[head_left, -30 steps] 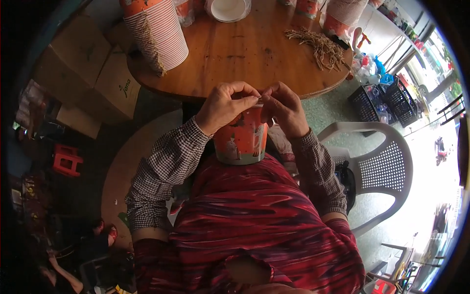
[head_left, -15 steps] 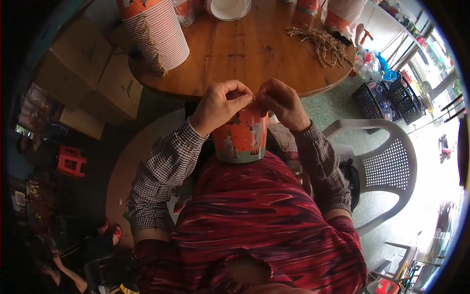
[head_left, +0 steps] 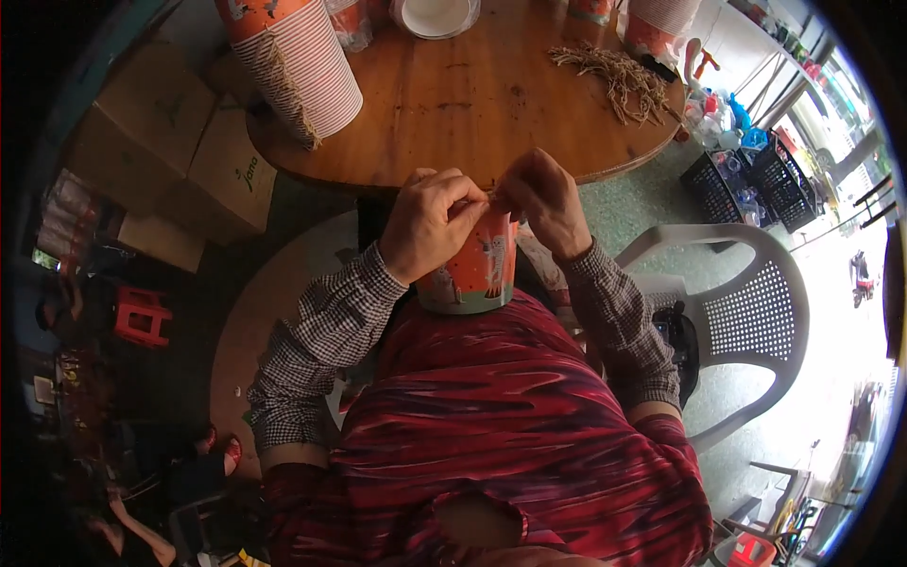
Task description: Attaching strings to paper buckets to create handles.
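An orange paper bucket (head_left: 470, 274) with a printed picture and a green lower band rests upright against my lap, just in front of the table. My left hand (head_left: 436, 219) is closed in a pinch over its upper rim. Beside it, my right hand (head_left: 542, 200) pinches too, its fingertips almost meeting those of the left. Whatever lies between the fingertips is tiny and mostly hidden; I cannot make it out. The hands cover most of the bucket's rim. On the table, a loose bundle of brown twine (head_left: 624, 80) lies at the right.
A tall stack of nested paper buckets (head_left: 316, 80), twine along its side, leans on the wooden table (head_left: 453, 113) at left. A white bowl (head_left: 436, 17) sits farther back. Cardboard boxes (head_left: 227, 180) stand left, a white plastic chair (head_left: 746, 321) and black crates (head_left: 756, 184) right.
My left hand has turned, its knuckles lower and over more of the bucket. The right hand has shifted slightly, still pinching. The bucket stays in my lap.
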`<state>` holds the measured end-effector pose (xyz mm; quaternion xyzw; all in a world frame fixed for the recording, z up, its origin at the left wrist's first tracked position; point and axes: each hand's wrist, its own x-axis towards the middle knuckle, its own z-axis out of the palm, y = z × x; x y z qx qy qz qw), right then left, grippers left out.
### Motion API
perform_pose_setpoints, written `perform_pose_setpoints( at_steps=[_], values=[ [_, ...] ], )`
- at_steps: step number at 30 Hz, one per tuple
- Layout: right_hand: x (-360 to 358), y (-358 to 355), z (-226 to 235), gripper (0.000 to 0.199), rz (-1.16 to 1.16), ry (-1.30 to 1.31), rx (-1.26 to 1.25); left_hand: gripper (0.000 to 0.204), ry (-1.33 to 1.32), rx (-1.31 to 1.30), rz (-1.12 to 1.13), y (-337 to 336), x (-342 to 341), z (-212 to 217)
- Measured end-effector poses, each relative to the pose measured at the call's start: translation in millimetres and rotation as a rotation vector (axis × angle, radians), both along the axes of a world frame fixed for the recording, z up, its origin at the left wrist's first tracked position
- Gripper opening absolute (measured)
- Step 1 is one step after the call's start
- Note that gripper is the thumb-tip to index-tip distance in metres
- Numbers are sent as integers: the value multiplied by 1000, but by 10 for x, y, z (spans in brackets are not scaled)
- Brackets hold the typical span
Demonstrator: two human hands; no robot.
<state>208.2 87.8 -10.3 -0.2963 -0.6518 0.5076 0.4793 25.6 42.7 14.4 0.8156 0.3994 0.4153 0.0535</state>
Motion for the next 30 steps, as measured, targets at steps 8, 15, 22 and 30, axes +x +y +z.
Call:
perform_pose_setpoints(
  at_steps=[8, 15, 22, 30],
  values=[
    [-50, 44, -104, 9, -67, 20, -1, 7, -1, 56, -18, -20, 9, -61],
    [-34, -105, 11, 6, -115, -108, 180, 28, -294, -297, -42, 63, 1, 43],
    [-4, -88, 21, 7, -161, -179, 343, 35, -165, -367, 3, 26, 143, 37],
    [92, -301, 422, 9, -19, -189, 160, 24, -314, -239, -89, -218, 154, 38]
  ],
)
